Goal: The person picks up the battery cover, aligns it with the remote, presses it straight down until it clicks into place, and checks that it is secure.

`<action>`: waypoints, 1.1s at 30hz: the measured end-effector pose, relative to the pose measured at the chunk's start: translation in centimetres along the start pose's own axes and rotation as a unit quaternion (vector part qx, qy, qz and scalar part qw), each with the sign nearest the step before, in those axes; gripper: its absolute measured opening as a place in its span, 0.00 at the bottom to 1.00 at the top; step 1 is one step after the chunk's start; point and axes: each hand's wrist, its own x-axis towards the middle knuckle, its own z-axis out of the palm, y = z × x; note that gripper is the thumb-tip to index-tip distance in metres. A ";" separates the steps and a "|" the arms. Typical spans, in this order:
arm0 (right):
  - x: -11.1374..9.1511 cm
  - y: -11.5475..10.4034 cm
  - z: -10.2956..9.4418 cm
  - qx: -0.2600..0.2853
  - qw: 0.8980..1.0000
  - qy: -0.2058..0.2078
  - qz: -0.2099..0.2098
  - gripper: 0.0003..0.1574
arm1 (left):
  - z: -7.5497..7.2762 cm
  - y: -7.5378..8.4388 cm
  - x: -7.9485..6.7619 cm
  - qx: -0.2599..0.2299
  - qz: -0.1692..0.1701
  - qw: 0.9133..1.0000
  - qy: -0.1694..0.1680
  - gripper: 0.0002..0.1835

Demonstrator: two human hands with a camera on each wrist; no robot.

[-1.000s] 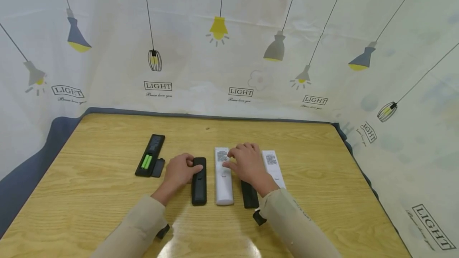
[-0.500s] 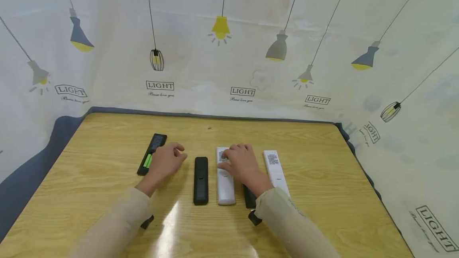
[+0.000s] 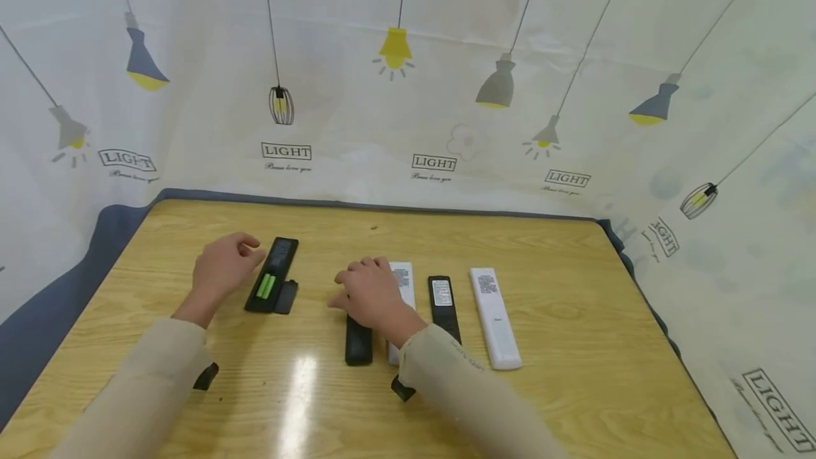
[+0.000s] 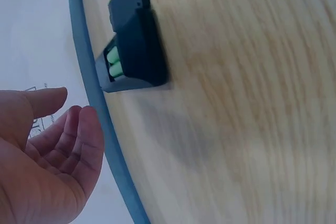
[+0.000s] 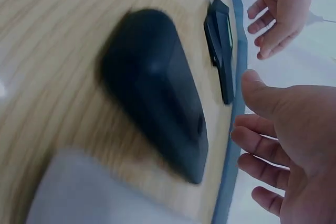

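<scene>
My left hand (image 3: 224, 271) hovers just left of a black remote control (image 3: 280, 257) whose battery compartment is uncovered. Two green batteries (image 3: 265, 287) sit side by side in it, and its battery cover (image 3: 287, 297) lies against its right side. In the left wrist view the loosely bent fingers (image 4: 90, 135) hold nothing. Above a second black remote (image 3: 359, 347), lying back side up, is my right hand (image 3: 372, 295), hiding its upper part. The right wrist view shows a gap between this hand (image 5: 304, 135) and that remote (image 5: 152, 87); its fingers are relaxed and grip nothing.
Right of the second black remote lie a white remote (image 3: 404, 276), partly behind the right hand, a black remote with a white label (image 3: 444, 312) and another white remote (image 3: 497, 324). All rest on the wooden table (image 3: 574, 289). A lamp-printed cloth (image 3: 344, 91) hangs behind.
My left hand has let go of the second black remote and moved left past the uncovered one. My right hand has shifted left from the white remote to over the second black remote.
</scene>
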 end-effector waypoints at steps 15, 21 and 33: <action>4.2 -6.2 2.4 -0.031 0.999 -0.002 0.024 0.33 | 1.7 -1.6 1.4 0.026 -0.026 0.998 -0.046 0.29; 4.6 -7.0 2.9 -0.049 0.998 -0.014 0.031 0.34 | 2.1 -0.7 1.8 0.030 -0.057 0.996 -0.061 0.34; 4.4 -7.1 2.1 -0.025 0.999 -0.033 0.027 0.32 | 2.3 0.5 2.1 0.010 -0.104 0.991 -0.083 0.32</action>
